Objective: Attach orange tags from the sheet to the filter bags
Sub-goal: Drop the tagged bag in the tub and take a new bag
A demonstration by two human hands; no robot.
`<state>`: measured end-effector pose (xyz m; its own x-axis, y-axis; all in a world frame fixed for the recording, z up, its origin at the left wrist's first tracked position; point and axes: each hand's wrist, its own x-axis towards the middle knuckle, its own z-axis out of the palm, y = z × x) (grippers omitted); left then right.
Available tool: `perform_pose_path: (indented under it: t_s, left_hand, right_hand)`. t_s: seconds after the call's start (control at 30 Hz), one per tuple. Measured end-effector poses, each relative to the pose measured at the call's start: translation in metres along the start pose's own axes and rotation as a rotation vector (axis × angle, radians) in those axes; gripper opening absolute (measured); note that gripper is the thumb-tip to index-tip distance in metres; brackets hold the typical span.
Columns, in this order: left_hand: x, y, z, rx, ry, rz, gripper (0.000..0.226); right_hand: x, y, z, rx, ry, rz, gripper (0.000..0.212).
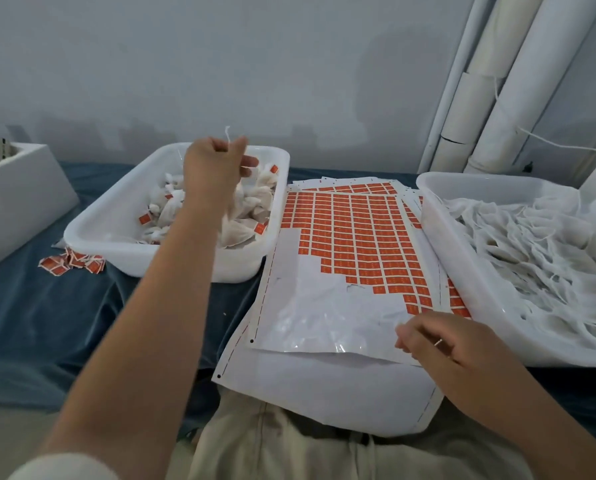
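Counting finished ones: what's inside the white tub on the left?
Tagged filter bags piled in the left tub, several orange tags showing. The left hand, pinching a string, and its forearm cover the pile's middle.

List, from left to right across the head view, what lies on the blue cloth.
White box → loose pile of orange tags → tub of tagged filter bags → sheet of orange tags → tub of untagged filter bags.
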<state>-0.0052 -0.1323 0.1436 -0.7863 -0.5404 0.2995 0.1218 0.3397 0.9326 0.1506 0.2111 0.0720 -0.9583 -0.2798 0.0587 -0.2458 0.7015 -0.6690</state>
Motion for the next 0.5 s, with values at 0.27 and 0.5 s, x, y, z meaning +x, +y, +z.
perform_pose_path:
  t_s: [0.27,0.5]
  left_hand:
    - [0.051,-0.055,-0.006,0.404,-0.143,-0.174,0.027]
    - [0.023,-0.013,-0.004,0.397,-0.033,0.162,0.030]
  right_hand:
    - [0.000,0.004,-0.007,-0.046,0.016,-0.060,0.054]
    - [-0.004,0.008,-0.048,0.122,0.337,-0.073,0.022]
